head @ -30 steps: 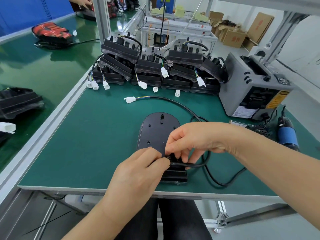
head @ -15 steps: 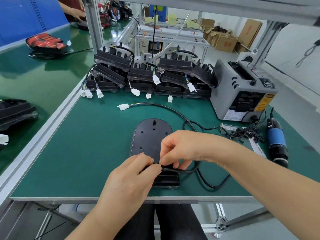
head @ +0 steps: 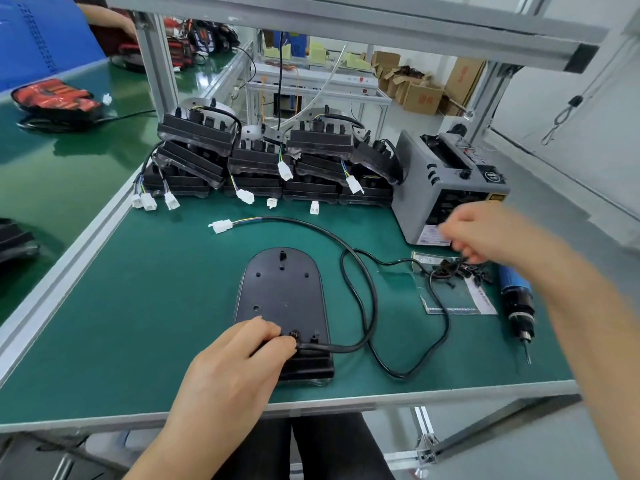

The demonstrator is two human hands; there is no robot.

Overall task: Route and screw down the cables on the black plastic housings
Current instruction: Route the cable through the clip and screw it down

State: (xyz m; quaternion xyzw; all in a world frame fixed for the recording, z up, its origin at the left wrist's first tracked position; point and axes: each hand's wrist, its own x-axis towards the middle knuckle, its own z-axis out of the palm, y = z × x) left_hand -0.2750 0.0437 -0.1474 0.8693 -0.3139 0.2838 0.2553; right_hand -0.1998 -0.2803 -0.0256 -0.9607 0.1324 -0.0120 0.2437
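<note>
**Spotter:** Where's the housing?

**Me:** The housing (head: pixel 280 299) is flat on the mat (head: pixel 156 306), at the near edge in front of me. My left hand (head: pixel 235 368) is on its near end, fingers curled down, pinching the cable (head: pixel 332 348) right where it enters the plastic.

**Spotter:** And your right?

**Me:** My right hand (head: pixel 485 233) is out over the small black parts (head: pixel 464 270) beside the screwdriver (head: pixel 516 299). It's a blur. The fingers bend downward, but I can't tell whether they hold anything.

**Spotter:** How will that cable behave?

**Me:** Springy, I'd judge. It swings out in a loop to the right, then runs back to the white plug (head: pixel 221 226), lying in its own curves. The jacket looks rubbery, so it should grip well, but it'll want to pop out of its seat. It's best held close to the entry, as I have it.

**Spotter:** And the housing?

**Me:** It's probably light, and it's smooth, hard plastic. I expect it to skate on the mat under the driver, so I'd pin the near end down and go gently on the screws.
</note>
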